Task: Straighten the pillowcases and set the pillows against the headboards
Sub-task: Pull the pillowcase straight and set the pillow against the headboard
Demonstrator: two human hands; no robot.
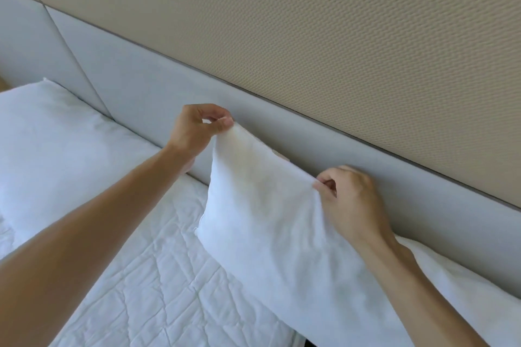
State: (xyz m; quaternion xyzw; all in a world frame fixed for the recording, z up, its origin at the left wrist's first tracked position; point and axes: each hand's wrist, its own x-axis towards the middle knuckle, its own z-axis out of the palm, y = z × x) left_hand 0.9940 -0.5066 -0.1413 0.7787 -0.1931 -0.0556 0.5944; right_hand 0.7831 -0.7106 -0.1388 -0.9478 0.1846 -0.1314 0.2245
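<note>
A white pillow [265, 222] stands on end in the middle of the view, close to the pale grey headboard [158, 104]. My left hand [197, 129] pinches its upper left corner between thumb and fingers. The upper right part of the same edge is pinched by my right hand [349, 200], and the fabric is stretched taut between the two. A second white pillow [53, 144] lies flat at the left against the headboard. Behind my right forearm another white pillow [462, 287] leans on the headboard at the lower right.
A white quilted mattress cover [158, 284] fills the lower middle. Above the headboard runs a beige textured wall panel [338, 36]. A dark gap [310, 342] shows at the bottom edge between the bedding pieces.
</note>
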